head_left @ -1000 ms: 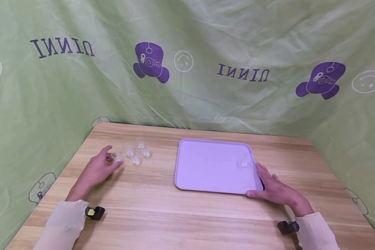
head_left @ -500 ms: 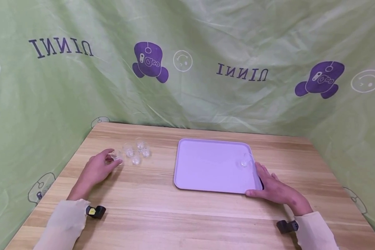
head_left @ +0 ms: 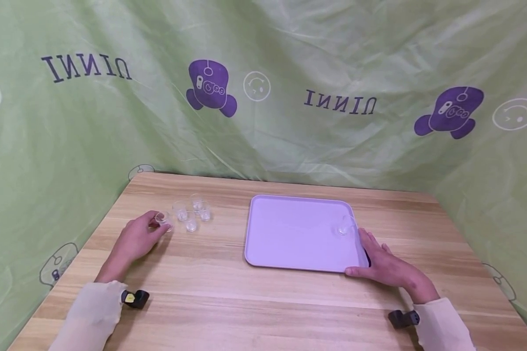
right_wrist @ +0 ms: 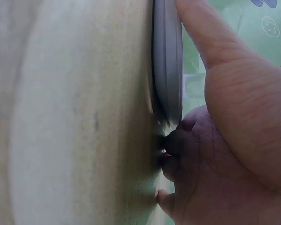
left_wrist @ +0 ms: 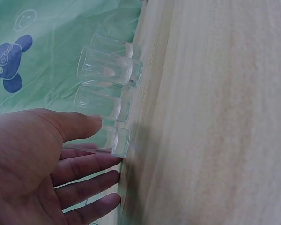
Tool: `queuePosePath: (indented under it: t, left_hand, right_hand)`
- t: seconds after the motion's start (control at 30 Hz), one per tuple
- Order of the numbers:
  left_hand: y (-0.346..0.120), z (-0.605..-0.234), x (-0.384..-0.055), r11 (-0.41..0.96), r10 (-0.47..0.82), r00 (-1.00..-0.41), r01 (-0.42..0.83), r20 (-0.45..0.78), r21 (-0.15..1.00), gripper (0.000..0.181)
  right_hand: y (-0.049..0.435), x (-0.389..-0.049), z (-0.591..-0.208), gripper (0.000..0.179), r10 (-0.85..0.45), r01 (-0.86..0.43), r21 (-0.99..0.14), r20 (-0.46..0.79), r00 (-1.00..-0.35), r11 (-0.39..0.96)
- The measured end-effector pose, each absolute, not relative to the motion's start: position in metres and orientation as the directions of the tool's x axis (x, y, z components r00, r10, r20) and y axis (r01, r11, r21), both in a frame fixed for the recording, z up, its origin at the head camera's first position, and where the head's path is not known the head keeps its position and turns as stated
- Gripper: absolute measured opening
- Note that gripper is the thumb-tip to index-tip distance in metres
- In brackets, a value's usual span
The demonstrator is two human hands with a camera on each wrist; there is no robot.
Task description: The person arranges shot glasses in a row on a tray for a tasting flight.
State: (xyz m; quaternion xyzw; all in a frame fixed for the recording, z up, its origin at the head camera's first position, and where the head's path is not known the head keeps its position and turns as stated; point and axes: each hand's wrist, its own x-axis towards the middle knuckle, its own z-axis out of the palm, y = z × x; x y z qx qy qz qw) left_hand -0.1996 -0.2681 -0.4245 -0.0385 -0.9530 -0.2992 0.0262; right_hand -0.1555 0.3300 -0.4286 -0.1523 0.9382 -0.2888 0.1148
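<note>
On the left of the table, my left hand (head_left: pixel 137 237) pinches a small clear shot glass (head_left: pixel 165 223) between thumb and fingers. In the left wrist view its thick base (left_wrist: pixel 121 142) shows below the thumb, near the tabletop. Several matching shot glasses (head_left: pixel 191 223) stand close together just to its right. My right hand (head_left: pixel 388 263) grips the near right corner of a lilac tray (head_left: pixel 290 243), thumb at the front edge and fingers along the right side. Another shot glass (head_left: pixel 343 227) stands on the tray near those fingers.
The wood-grain table (head_left: pixel 228 312) reaches back to a green printed cloth (head_left: pixel 263 146) hung behind and at both sides. Black wrist cameras (head_left: pixel 135 299) sit by the sleeves, low over the table.
The left forefinger has come down from its raised position, and the left fingers have closed round the shot glass. The right hand and the tray have stayed in place.
</note>
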Motion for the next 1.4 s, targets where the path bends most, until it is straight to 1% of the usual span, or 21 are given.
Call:
queuePosePath:
  t: [0.2, 0.43, 0.57, 0.73, 0.93, 1.03, 1.17, 1.4]
  left_hand:
    - [-0.269, -0.426, -0.199, 0.815, 0.044, -0.996, 0.084, 0.083, 0.574, 0.037]
    - [-0.271, -0.424, -0.197, 0.802, 0.035, -0.993, 0.095, 0.112, 0.590, 0.040]
    - [-0.271, -0.421, -0.195, 0.805, 0.032, -0.988, 0.114, 0.149, 0.582, 0.039]
    - [-0.267, -0.415, -0.191, 0.813, -0.014, -0.976, 0.116, 0.218, 0.571, 0.038]
    - [-0.258, -0.405, -0.188, 0.787, -0.051, -0.964, 0.122, 0.262, 0.604, 0.040]
    - [-0.253, -0.401, -0.186, 0.776, -0.054, -0.959, 0.134, 0.277, 0.616, 0.039]
    - [-0.242, -0.396, -0.184, 0.770, -0.024, -0.953, 0.175, 0.303, 0.614, 0.035]
    - [-0.212, -0.387, -0.181, 0.743, 0.072, -0.941, 0.271, 0.330, 0.612, 0.031]
  right_hand:
    - [0.330, -0.156, -0.428, 0.117, -0.358, -0.231, -0.572, -0.118, -0.926, 0.787]
    - [0.330, -0.155, -0.427, 0.117, -0.364, -0.237, -0.573, -0.115, -0.924, 0.784]
    - [0.329, -0.155, -0.426, 0.118, -0.358, -0.230, -0.571, -0.121, -0.926, 0.788]
    - [0.330, -0.157, -0.427, 0.118, -0.354, -0.230, -0.566, -0.117, -0.928, 0.791]
    - [0.331, -0.157, -0.427, 0.118, -0.351, -0.228, -0.564, -0.118, -0.929, 0.794]
    - [0.331, -0.157, -0.427, 0.118, -0.352, -0.226, -0.567, -0.123, -0.928, 0.792]
    - [0.331, -0.157, -0.427, 0.118, -0.356, -0.227, -0.570, -0.123, -0.927, 0.789]
    - [0.331, -0.156, -0.428, 0.118, -0.356, -0.231, -0.566, -0.120, -0.927, 0.792]
